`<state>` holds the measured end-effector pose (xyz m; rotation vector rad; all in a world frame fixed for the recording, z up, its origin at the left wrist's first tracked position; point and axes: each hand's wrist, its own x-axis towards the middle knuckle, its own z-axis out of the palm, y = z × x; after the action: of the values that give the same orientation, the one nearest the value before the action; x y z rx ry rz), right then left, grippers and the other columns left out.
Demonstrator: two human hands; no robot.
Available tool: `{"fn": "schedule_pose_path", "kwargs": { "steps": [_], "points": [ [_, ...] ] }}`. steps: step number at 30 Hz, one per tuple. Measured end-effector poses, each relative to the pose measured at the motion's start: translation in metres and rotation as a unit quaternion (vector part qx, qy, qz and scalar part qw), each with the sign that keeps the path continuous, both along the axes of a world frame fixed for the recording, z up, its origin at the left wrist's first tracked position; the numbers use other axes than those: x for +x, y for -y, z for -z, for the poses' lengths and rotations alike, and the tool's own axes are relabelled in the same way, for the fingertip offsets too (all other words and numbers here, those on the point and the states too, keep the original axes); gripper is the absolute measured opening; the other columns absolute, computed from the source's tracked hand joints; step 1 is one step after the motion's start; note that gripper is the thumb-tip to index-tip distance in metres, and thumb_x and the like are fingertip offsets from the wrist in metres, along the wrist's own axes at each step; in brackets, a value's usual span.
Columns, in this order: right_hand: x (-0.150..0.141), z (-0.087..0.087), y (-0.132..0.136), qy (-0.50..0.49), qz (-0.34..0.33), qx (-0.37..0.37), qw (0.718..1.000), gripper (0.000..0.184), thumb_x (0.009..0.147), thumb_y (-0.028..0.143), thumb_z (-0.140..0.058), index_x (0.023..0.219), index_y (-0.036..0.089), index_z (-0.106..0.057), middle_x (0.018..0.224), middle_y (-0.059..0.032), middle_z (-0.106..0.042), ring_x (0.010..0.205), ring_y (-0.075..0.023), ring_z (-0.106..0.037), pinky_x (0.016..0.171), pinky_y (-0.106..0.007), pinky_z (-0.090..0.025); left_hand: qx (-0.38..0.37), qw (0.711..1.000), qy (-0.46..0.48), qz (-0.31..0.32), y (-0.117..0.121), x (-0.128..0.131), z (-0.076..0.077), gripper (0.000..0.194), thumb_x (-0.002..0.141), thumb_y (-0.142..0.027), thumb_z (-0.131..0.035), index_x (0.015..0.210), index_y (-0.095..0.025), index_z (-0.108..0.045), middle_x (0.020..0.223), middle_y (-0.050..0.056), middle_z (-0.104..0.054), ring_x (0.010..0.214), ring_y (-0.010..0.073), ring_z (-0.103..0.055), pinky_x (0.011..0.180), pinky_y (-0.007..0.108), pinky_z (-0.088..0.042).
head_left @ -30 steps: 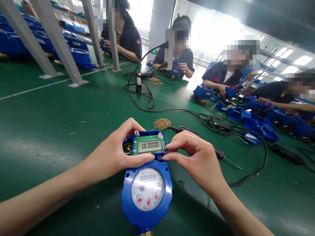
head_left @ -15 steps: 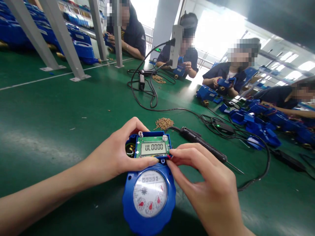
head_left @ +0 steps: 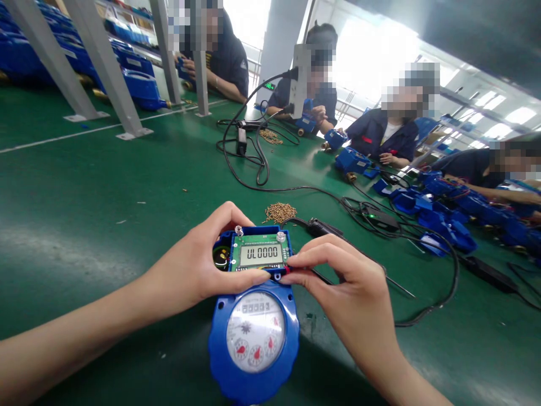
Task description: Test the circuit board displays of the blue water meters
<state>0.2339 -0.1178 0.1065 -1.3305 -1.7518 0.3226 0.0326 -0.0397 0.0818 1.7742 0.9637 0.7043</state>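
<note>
A blue water meter [head_left: 214, 349] is held upright in front of me, its round dial facing up. Its upper housing is uncovered and bares a green circuit board [head_left: 256, 241], whose display [head_left: 262, 255] reads UL0000. My left hand [head_left: 198, 256] is closed around the left side of the housing, thumb along the lower edge of the board. At the board's lower right corner my right hand [head_left: 350, 287] pinches a short red wire [head_left: 288, 269] between thumb and fingertips. Partly behind that hand lies a black electric screwdriver [head_left: 324, 227], its thin bit [head_left: 399, 286] sticking out to the right.
A pile of small brass screws [head_left: 280, 212] lies just beyond the meter on the green table [head_left: 127, 180]. Black cables [head_left: 304, 189] run across the tabletop. Blue meter housings [head_left: 448, 208] are heaped at right, and grey posts [head_left: 107, 70] stand at left. Several co-workers sit opposite.
My right hand's fingers have drawn closer together at the red wire, and the hand has dropped slightly. Across the table, a co-worker has set down a blue meter.
</note>
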Motion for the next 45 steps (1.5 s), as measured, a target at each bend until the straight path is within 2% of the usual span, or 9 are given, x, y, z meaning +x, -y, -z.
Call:
{"fn": "schedule_pose_path", "kwargs": {
  "steps": [4, 9, 14, 17, 21, 27, 35, 39, 45],
  "points": [
    [0.006, 0.001, -0.008, -0.037, -0.05, -0.023, 0.998, 0.018, 0.067, 0.008, -0.088, 0.075, 0.017, -0.075, 0.076, 0.0028, -0.071, 0.075, -0.008, -0.064, 0.069, -0.017, -0.052, -0.001, 1.0, 0.001, -0.004, 0.0, 0.0, 0.0, 0.049, 0.069, -0.046, -0.082, 0.102, -0.025, -0.052, 0.1, -0.002, -0.063, 0.095, 0.0233, -0.062, 0.079, 0.036, -0.048],
    [0.008, 0.006, -0.012, -0.039, -0.056, -0.002, 0.998, 0.018, 0.068, 0.007, -0.087, 0.076, 0.015, -0.073, 0.076, 0.0023, -0.067, 0.074, -0.008, -0.061, 0.067, -0.018, -0.05, 0.006, 1.0, -0.003, -0.008, 0.001, 0.0, 0.001, 0.049, 0.07, -0.045, -0.081, 0.103, -0.025, -0.052, 0.1, -0.003, -0.062, 0.094, 0.0221, -0.062, 0.079, 0.034, -0.048],
    [0.01, 0.011, -0.012, -0.036, -0.096, 0.012, 0.995, 0.017, 0.076, 0.005, -0.081, 0.089, 0.016, -0.079, 0.088, -0.001, -0.062, 0.083, -0.0081, -0.061, 0.071, -0.016, -0.052, 0.014, 1.0, -0.013, -0.007, 0.0, 0.0, 0.001, 0.046, 0.073, -0.043, -0.079, 0.104, -0.024, -0.051, 0.101, -0.003, -0.063, 0.095, 0.0212, -0.062, 0.08, 0.032, -0.047],
    [0.014, 0.008, -0.012, -0.031, -0.123, -0.01, 0.992, 0.018, 0.082, 0.004, -0.075, 0.093, 0.016, -0.08, 0.092, -0.0026, -0.06, 0.085, -0.0078, -0.061, 0.074, -0.016, -0.053, 0.009, 1.0, -0.024, -0.017, 0.001, 0.0, 0.0, 0.049, 0.071, -0.046, -0.08, 0.104, -0.025, -0.051, 0.1, -0.004, -0.064, 0.095, 0.0216, -0.062, 0.081, 0.032, -0.047],
    [0.02, 0.003, -0.015, -0.034, -0.139, -0.066, 0.988, 0.012, 0.08, 0.011, -0.079, 0.091, 0.017, -0.08, 0.091, -0.0015, -0.062, 0.085, -0.0071, -0.061, 0.077, -0.015, -0.053, 0.004, 0.999, -0.032, -0.029, 0.004, 0.001, -0.002, 0.049, 0.069, -0.048, -0.081, 0.104, -0.028, -0.052, 0.101, -0.004, -0.065, 0.098, 0.023, -0.063, 0.079, 0.033, -0.048],
    [0.02, 0.003, -0.012, -0.07, -0.142, -0.139, 0.977, 0.014, 0.081, 0.009, -0.073, 0.093, 0.017, -0.076, 0.097, -0.0015, -0.06, 0.085, -0.0086, -0.062, 0.076, -0.02, -0.056, 0.0, 0.998, -0.048, -0.033, 0.007, 0.003, -0.003, 0.048, 0.071, -0.049, -0.079, 0.105, -0.029, -0.051, 0.103, -0.005, -0.064, 0.097, 0.0221, -0.062, 0.081, 0.034, -0.048],
    [0.02, 0.0, -0.01, -0.045, -0.155, -0.123, 0.979, 0.017, 0.084, 0.008, -0.069, 0.098, 0.014, -0.076, 0.098, -0.0022, -0.06, 0.083, -0.0075, -0.063, 0.076, -0.019, -0.057, 0.019, 0.998, -0.021, -0.055, 0.007, 0.003, 0.002, 0.047, 0.067, -0.053, -0.081, 0.1, -0.032, -0.055, 0.101, -0.002, -0.066, 0.098, 0.0264, -0.064, 0.077, 0.036, -0.052],
    [0.017, -0.002, -0.008, -0.012, -0.121, -0.08, 0.989, 0.02, 0.082, 0.003, -0.07, 0.098, 0.014, -0.076, 0.095, -0.002, -0.062, 0.083, -0.0067, -0.062, 0.076, -0.016, -0.054, 0.024, 0.998, -0.022, -0.058, 0.006, 0.002, 0.007, 0.05, 0.067, -0.058, -0.08, 0.102, -0.033, -0.054, 0.102, -0.002, -0.066, 0.099, 0.0258, -0.064, 0.078, 0.036, -0.052],
    [0.018, -0.004, -0.011, 0.01, -0.135, -0.055, 0.989, 0.015, 0.085, 0.011, -0.074, 0.1, 0.016, -0.076, 0.097, -0.0019, -0.06, 0.084, -0.0065, -0.06, 0.077, -0.017, -0.053, 0.02, 0.998, -0.004, -0.052, 0.003, 0.0, 0.01, 0.051, 0.068, -0.057, -0.081, 0.102, -0.031, -0.054, 0.104, 0.0, -0.067, 0.1, 0.0268, -0.065, 0.079, 0.036, -0.053]
  ]
}}
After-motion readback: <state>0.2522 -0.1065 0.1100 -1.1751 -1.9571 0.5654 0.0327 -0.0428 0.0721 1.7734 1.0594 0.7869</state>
